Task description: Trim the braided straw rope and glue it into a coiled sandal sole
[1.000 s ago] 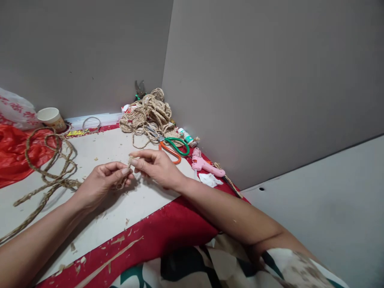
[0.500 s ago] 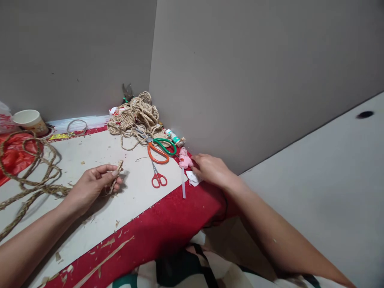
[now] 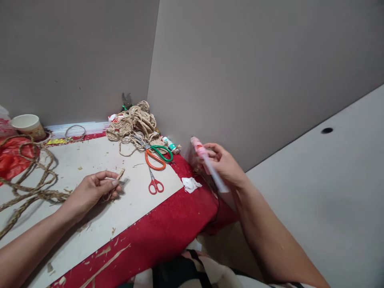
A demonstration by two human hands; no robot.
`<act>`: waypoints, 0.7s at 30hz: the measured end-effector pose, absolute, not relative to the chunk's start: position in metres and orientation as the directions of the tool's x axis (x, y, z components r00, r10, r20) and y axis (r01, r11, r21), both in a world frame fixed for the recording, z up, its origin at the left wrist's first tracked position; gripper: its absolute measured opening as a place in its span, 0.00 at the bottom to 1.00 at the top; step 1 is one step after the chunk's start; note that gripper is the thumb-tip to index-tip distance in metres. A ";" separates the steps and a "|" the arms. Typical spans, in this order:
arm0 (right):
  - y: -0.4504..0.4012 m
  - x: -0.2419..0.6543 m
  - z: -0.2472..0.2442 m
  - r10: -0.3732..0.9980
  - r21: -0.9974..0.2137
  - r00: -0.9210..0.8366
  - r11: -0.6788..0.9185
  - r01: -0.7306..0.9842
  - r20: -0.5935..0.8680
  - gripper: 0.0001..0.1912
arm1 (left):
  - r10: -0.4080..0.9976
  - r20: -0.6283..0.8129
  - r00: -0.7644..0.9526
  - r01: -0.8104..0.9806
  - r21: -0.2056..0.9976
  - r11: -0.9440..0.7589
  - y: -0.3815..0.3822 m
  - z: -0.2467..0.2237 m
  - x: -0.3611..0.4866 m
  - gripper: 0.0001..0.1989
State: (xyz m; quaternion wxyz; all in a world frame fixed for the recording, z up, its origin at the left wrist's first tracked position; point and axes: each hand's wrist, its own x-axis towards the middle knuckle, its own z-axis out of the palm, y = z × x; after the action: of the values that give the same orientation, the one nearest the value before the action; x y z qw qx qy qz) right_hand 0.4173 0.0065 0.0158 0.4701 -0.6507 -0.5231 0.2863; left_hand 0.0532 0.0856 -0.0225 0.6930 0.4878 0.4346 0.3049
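My left hand (image 3: pixel 100 187) pinches the end of a braided straw rope (image 3: pixel 120 174) between thumb and fingers, just above the pale board. At the right, my right hand (image 3: pixel 223 162) is closed around a pink glue gun (image 3: pixel 199 147), held up off the red cloth. A translucent glue stick (image 3: pixel 215 175) juts out of its back end toward me, and a dark cord hangs below. The fingers on the gun's far side are partly hidden. Under the gun, to its left, lies a crumpled white tissue (image 3: pixel 191 184).
Small red scissors (image 3: pixel 156 186) and larger scissors with orange and green handles (image 3: pixel 155 160) lie on the pale board (image 3: pixel 135 216). Behind them are a heap of thin cord (image 3: pixel 135 124) and a green-white bottle (image 3: pixel 169 143). Thick rope (image 3: pixel 39 188), a red bag (image 3: pixel 13 158) and a paper cup (image 3: pixel 28 125) are left.
My right hand has taken hold of the pink glue gun and lifted it off the red cloth, turning it. My left hand keeps its pinch on the braid. The view has shifted slightly.
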 end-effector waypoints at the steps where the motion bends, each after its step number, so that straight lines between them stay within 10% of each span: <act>1: 0.005 0.417 0.020 0.949 -0.976 0.299 0.031 0.217 0.097 0.21 | 0.846 -0.305 0.438 0.003 0.941 0.338 0.086 -0.024 0.053 0.20; 8: 0.007 0.402 0.049 0.955 -0.905 0.250 0.242 -0.349 0.159 0.14 | 0.856 -0.305 0.418 0.006 0.943 0.333 0.085 -0.023 0.054 0.22; 14: -0.008 0.367 0.001 0.988 -0.964 -0.063 -0.151 -0.219 -0.141 0.16 | 0.875 -0.308 0.374 -0.017 0.941 0.339 0.081 -0.018 0.056 0.21; 21: -0.002 0.360 0.056 0.996 -0.994 0.085 0.029 -0.105 0.020 0.09 | 0.878 -0.299 0.373 -0.010 0.945 0.326 0.082 -0.020 0.057 0.21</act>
State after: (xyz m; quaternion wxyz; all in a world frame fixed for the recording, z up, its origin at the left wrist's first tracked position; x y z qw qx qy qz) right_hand 0.3597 -0.0020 0.0557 0.5524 -0.4870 -0.4574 0.4984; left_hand 0.0567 0.0816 -0.0197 0.6762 0.4787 0.4537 0.3283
